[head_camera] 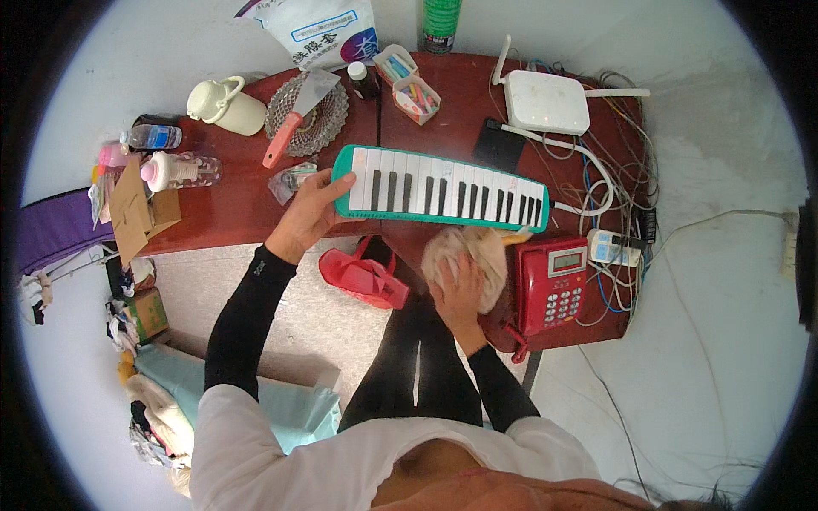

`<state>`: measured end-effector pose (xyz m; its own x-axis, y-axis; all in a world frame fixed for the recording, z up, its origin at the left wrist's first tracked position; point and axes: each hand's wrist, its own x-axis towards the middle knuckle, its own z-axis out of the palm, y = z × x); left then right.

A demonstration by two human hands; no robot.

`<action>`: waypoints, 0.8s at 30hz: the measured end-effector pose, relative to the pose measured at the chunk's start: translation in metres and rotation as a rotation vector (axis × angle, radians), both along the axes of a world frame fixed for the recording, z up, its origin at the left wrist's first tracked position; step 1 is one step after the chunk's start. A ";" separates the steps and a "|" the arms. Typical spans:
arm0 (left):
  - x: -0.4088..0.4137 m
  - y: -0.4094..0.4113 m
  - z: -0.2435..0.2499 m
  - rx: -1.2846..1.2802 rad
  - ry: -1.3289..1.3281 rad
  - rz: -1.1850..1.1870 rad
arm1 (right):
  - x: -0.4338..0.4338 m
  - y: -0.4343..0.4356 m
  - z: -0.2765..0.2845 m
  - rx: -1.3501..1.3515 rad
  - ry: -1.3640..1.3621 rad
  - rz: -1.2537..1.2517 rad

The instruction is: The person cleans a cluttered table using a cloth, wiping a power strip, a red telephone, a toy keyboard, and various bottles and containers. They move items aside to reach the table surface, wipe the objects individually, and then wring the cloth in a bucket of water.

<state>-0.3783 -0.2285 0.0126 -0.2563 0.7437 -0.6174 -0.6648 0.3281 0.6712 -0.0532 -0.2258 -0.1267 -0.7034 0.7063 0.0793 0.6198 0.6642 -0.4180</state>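
Note:
A green melodica (441, 190) with white and black keys lies crosswise in front of me, tilted slightly down to the right. My left hand (313, 211) grips its left end, thumb on top by the first white key. A white tube (604, 179) runs from its right end and curves back over the desk. Below the keyboard, my right hand (459, 290) rests on a bunched beige cloth (492, 268) with a yellowish end, fingers pressed into it. The cloth lies at the desk's front edge, left of a red desk telephone (551, 287).
The dark red desk (223, 223) also bears a white router (546, 101), tangled cables, a power strip (613, 248), chalk boxes (416, 99), a glass dish (329, 115) with a scraper (284, 137), a cream jug (239, 108) and bottles. A red bag (361, 278) is below its edge.

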 end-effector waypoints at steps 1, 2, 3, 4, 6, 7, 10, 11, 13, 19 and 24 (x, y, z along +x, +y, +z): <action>0.002 0.004 0.014 -0.021 0.027 -0.022 | -0.025 0.012 -0.005 0.039 0.067 0.021; 0.005 0.008 0.027 -0.045 0.052 -0.047 | -0.050 0.027 -0.012 0.076 0.133 0.038; 0.007 0.008 0.038 -0.078 0.087 -0.062 | -0.077 0.042 -0.008 0.098 0.126 0.080; 0.013 0.019 0.045 -0.013 0.104 -0.058 | -0.108 0.064 -0.013 0.108 0.339 0.033; 0.012 0.031 0.057 -0.058 0.155 -0.088 | -0.162 0.094 -0.012 -0.192 0.313 0.044; 0.013 0.041 0.060 -0.065 0.171 -0.115 | -0.184 0.099 -0.012 -0.187 0.433 -0.016; 0.013 0.054 0.066 -0.059 0.222 -0.120 | -0.205 0.082 -0.006 0.071 0.397 -0.171; 0.014 0.063 0.065 -0.041 0.230 -0.127 | -0.194 0.083 -0.015 0.042 0.409 -0.186; 0.005 0.054 0.064 -0.093 0.232 -0.113 | -0.151 0.055 -0.012 0.022 0.306 -0.005; 0.006 0.040 0.054 -0.114 0.202 -0.054 | 0.044 -0.004 0.007 -0.090 0.033 -0.102; 0.014 0.033 0.033 -0.099 0.121 -0.054 | 0.000 0.028 -0.009 0.003 0.129 -0.315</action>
